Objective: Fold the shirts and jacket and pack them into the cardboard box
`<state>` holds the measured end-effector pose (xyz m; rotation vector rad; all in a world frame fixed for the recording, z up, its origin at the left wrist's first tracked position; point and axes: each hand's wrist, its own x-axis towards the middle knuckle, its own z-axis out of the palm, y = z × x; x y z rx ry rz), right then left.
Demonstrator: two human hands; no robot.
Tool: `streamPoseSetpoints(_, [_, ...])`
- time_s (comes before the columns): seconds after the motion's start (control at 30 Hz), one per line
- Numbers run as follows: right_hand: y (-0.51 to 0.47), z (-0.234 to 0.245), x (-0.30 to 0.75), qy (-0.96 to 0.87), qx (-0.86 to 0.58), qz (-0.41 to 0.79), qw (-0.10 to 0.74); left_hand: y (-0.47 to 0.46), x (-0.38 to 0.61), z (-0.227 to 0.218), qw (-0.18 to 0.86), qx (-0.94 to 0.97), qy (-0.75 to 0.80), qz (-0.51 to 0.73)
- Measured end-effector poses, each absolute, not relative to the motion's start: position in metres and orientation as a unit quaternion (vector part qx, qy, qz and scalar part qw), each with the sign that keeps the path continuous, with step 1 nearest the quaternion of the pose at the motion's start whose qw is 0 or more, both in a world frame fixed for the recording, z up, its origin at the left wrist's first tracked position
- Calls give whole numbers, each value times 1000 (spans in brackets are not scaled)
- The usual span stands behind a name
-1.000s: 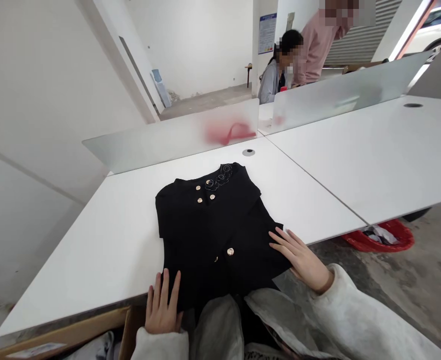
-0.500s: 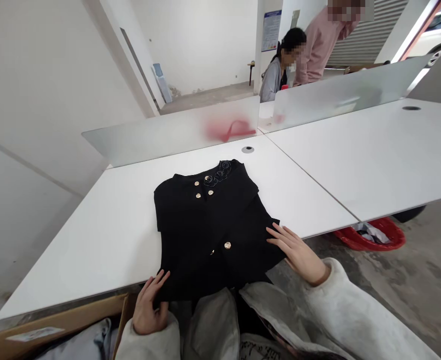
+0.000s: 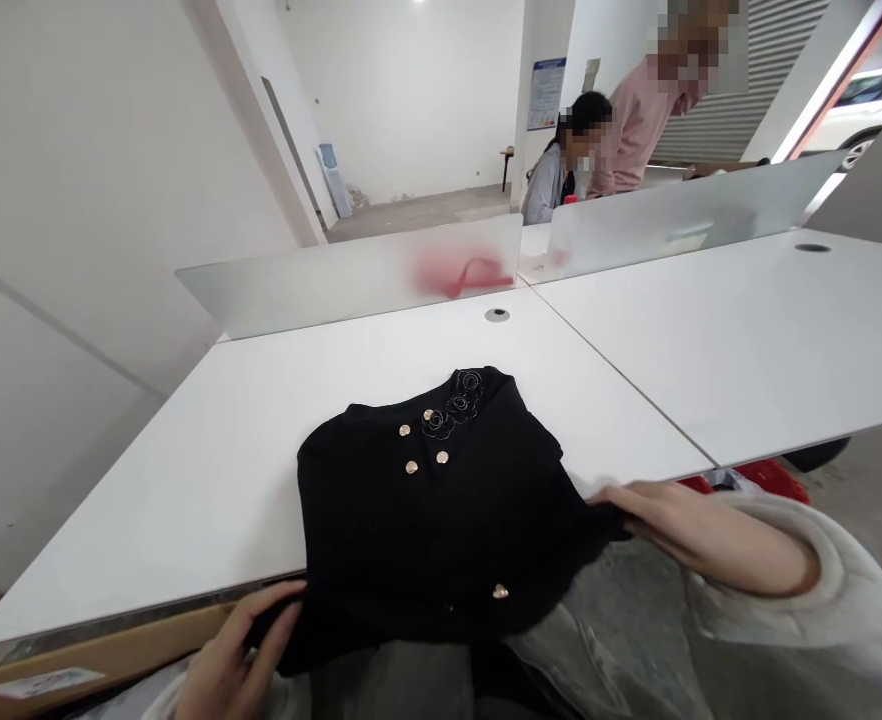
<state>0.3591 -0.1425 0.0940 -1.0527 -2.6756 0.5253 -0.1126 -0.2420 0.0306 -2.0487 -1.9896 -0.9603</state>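
Left hand [image 3: 227, 665]: fingers and thumb are closed together on the near-left hem corner of a black knit top [image 3: 426, 520] with gold buttons and black fabric rosettes at the collar. This hand sits below the near edge of the white rectangular table [image 3: 186, 450], just beside the edge of a brown cardboard box [image 3: 73, 672].

Right hand [image 3: 685, 530]: fingers lie close together and pinch the right hem corner, which is drawn out to a point toward my palm. This hand is off the table, level with its near edge. My grey sleeve [image 3: 823, 600] fills the corner of the view.

Position of the top: it lies flat on the table, collar away from me, hem toward me. Its long axis runs from my lap toward the frosted divider panel [image 3: 351, 275], with the collar end tilted slightly right. The hem end hangs over the near edge, between my two hands. Both hands hold the hem end and neither is near the collar.

Clearances: bare tabletop lies left, right and beyond the collar, as far as a round cable grommet [image 3: 496, 315]. A second white table [image 3: 748, 330] adjoins on the right. A red basin [image 3: 775, 475] sits on the floor beyond my right wrist. Two people [image 3: 598, 140] are well apart, behind the divider.
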Motion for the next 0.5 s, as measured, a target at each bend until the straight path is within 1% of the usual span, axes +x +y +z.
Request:
streamPoseSetpoints(0.07, [-115,111,347,-910,-364,167,107,-221,-107,52,22,-652,-665,-363])
streamPoseSetpoints(0.13, [-79,122,330,-910,-371,148,110,-195,-105,71,6,-614,-678,-405])
streamPoseSetpoints(0.2, [-38,123,311,-906,-391,111,114,-160,-109,84,0,-583,-693,-424])
streamPoseSetpoints(0.23, [-17,120,301,-902,-408,87,114,-140,-112,86,-20,-579,-696,-425])
streamPoseSetpoints(0.3, [22,104,281,-888,-447,50,97,-98,-122,82,-104,-580,-696,-411])
streamPoseSetpoints(0.37, [52,79,264,-870,-487,39,70,-60,-133,69,-206,-552,-699,-406])
streamPoseSetpoints(0.43, [72,52,252,-859,-507,41,61,-33,-141,51,-247,-542,-698,-398])
streamPoseSetpoints(0.5, [81,30,248,-853,-515,48,69,-20,-146,35,-278,-538,-693,-392])
